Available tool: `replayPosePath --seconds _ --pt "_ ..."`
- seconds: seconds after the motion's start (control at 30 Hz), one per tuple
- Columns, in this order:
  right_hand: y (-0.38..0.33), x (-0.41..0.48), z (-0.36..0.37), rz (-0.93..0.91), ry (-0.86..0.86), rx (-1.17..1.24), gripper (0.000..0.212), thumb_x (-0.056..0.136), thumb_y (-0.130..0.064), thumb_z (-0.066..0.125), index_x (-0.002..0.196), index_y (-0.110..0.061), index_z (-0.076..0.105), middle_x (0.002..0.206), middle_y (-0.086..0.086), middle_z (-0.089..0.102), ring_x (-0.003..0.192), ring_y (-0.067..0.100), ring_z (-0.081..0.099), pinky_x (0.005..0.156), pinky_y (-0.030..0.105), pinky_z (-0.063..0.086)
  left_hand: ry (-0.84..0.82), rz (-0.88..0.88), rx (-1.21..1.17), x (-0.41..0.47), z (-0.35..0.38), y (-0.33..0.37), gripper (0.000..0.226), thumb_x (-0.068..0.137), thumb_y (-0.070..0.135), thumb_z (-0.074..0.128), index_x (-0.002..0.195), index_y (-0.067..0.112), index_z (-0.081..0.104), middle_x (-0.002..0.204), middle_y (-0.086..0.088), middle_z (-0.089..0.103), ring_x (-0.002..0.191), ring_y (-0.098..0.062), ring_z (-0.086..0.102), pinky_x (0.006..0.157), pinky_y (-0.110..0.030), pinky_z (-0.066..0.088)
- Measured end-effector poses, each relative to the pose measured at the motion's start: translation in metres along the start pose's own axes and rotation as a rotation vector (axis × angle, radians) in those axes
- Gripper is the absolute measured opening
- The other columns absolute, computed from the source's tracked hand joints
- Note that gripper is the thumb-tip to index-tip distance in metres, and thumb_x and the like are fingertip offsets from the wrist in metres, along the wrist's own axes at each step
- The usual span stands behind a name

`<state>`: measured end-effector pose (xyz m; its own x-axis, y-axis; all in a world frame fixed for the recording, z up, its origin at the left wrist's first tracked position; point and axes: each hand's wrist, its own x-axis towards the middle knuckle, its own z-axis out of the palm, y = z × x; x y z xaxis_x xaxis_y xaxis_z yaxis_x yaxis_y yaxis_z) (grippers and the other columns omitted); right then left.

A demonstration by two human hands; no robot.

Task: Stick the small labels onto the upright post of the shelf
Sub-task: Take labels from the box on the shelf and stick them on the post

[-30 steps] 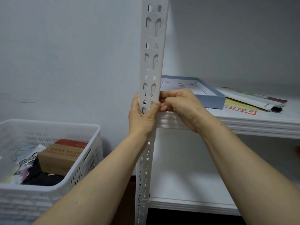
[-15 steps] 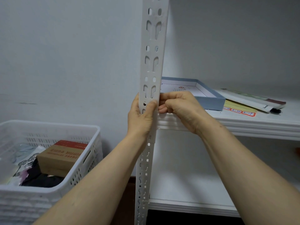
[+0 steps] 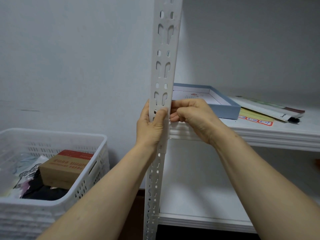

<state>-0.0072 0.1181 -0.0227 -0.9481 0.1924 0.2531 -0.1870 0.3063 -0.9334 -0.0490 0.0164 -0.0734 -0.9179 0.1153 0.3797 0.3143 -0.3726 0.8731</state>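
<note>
Two hands were in view, one left hand point(image 3: 152, 125) and one right hand point(image 3: 192, 116), both at a single upright post point(image 3: 164, 49). Two shelf boards showed to its right: one upper board point(image 3: 277, 135) and one lower board point(image 3: 199, 220). The upper board carried one shallow blue box point(image 3: 223, 110), one yellow sheet point(image 3: 254, 114) with three red-edged labels point(image 3: 253, 119) countable along its near edge, and one flat packet point(image 3: 270, 108). At the left stood one white basket point(image 3: 52, 139), holding one cardboard carton point(image 3: 64, 168) and soft items too jumbled to count.
</note>
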Motion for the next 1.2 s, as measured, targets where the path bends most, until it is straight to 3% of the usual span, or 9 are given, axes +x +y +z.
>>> replayPosePath --seconds 0.2,0.63,0.87,1.2 --pt "-0.001 -0.001 0.001 -0.012 0.003 0.005 0.044 0.073 0.017 0.043 0.086 -0.015 0.072 0.099 0.018 0.071 0.073 0.012 0.061 0.073 0.015 0.053 0.019 0.011 0.016 0.0 0.001 0.0 0.028 0.089 0.007 0.055 0.114 0.017 0.063 0.085 0.009 0.068 0.066 0.007 0.061 0.061 -0.009 0.048" --pt "-0.002 -0.002 0.001 -0.014 -0.002 -0.01 0.044 0.074 0.016 0.045 0.084 -0.017 0.072 0.098 0.016 0.072 0.07 0.009 0.06 0.065 0.011 0.05 -0.037 0.026 0.045 0.002 -0.007 -0.004 0.039 0.089 0.001 0.053 0.125 0.013 0.058 0.092 0.009 0.069 0.076 0.004 0.064 0.068 -0.01 0.049" --pt "-0.001 -0.002 0.0 -0.021 -0.007 -0.01 0.044 0.073 0.015 0.047 0.082 -0.02 0.072 0.098 0.015 0.072 0.08 0.013 0.061 0.078 0.018 0.053 -0.073 -0.021 -0.004 0.004 -0.01 -0.005 0.047 0.089 0.006 0.056 0.135 0.015 0.051 0.117 -0.001 0.068 0.093 0.0 0.066 0.084 -0.014 0.052" --pt "-0.001 -0.002 0.001 -0.016 -0.012 0.018 0.044 0.074 0.016 0.044 0.084 -0.018 0.071 0.097 0.013 0.073 0.08 0.014 0.062 0.079 0.019 0.053 -0.068 -0.004 0.02 0.004 -0.012 -0.008 0.048 0.09 0.001 0.052 0.135 0.015 0.052 0.121 -0.003 0.067 0.105 -0.007 0.064 0.093 -0.018 0.05"
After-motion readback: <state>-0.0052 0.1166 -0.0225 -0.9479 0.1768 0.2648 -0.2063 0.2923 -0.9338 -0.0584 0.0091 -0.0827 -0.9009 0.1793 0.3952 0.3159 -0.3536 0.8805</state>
